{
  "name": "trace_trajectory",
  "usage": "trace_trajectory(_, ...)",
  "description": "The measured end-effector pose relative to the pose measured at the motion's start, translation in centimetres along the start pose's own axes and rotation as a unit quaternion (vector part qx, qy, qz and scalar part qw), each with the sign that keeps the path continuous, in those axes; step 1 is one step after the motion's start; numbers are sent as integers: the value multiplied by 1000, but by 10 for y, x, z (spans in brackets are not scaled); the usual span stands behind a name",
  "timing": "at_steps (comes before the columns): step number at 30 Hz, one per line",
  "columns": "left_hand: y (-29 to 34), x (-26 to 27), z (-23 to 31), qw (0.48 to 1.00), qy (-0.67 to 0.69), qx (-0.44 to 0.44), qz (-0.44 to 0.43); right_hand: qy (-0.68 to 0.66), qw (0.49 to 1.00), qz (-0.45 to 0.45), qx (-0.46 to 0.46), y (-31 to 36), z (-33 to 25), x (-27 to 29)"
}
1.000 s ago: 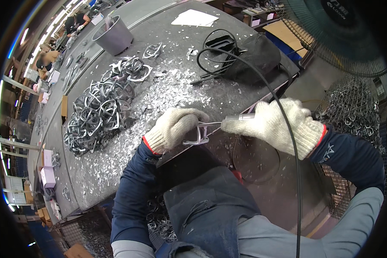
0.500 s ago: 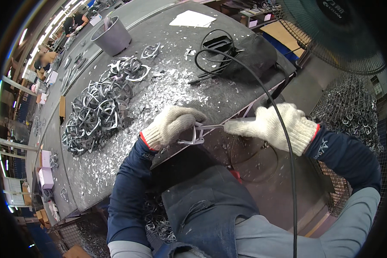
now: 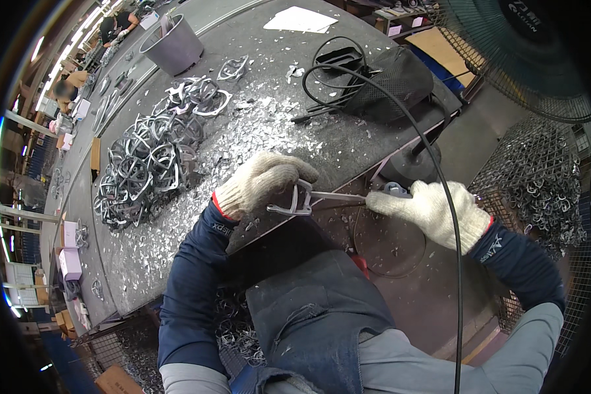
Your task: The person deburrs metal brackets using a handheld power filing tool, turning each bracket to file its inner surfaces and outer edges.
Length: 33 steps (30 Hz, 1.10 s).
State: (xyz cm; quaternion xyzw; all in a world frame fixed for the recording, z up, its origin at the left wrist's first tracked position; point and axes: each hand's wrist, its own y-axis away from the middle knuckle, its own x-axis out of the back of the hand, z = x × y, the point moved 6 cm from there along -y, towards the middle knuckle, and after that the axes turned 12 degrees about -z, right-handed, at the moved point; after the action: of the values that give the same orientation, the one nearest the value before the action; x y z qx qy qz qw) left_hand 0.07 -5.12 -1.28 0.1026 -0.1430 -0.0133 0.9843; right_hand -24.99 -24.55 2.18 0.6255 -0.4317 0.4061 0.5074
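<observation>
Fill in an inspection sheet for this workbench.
Surface: grey table, strewn with silvery flakes.
Job's things: open frame and thin tool; frame pile at left.
Clutter: bucket, white paper, black bag.
Hands: both gloved; left hand grips the open frame, right hand the thin tool.
Cables: black cable loops by the bag, crosses in front of the right hand.
Surroundings: fan and wire basket at right, two co-workers upper left.
</observation>
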Motion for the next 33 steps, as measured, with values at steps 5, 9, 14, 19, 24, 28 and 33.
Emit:
trace_trajectory(5, 2, -3, -12, 997, 73, 26, 2, -88, 992, -53, -69, -4, 10, -32)
trace_trajectory(9, 1, -3, -12, 997, 69, 18, 1, -50, 998, -11, -31, -1, 9, -48)
trace_trajectory(14, 1, -7, -6, 994, 105, 15, 10, -89, 995, 35, -5, 0, 7, -49)
trace_trajectory(19, 2, -6, -4, 996, 89, 27, 7, -79, 994, 69, 0, -2, 6, -56)
trace_trajectory(24, 3, -4, -7, 991, 125, 33, 30, -51, 995, 86, 11, -1, 4, -59)
trace_trajectory(28, 1, 0, -5, 995, 86, 32, 25, -39, 991, 117, 46, -1, -3, -50)
trace_trajectory(33, -1, -3, -7, 994, 100, 36, 22, -13, 994, 107, 28, -8, -8, -45)
